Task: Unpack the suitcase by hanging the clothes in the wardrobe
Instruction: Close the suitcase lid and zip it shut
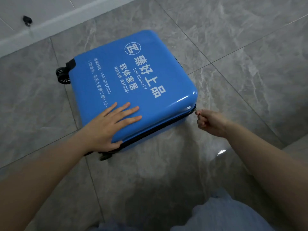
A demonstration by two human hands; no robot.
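One wheel (104, 157) half hidden beneath closed suitcase (133, 84)

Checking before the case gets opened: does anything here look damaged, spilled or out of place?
Nothing stands out. The blue suitcase lies flat and closed on the tiled floor, left hand flat on it, right hand pinching the zipper pull.

— Where's the suitcase (133, 84)?
— Flat on the floor (241, 47), mid-frame, wheels (63, 75) toward the left edge.
— Hands?
— Left hand (110, 124) lies on its lower-left part; right hand (211, 122) sits just beside its lower-right corner, at the zip pull (195, 110).
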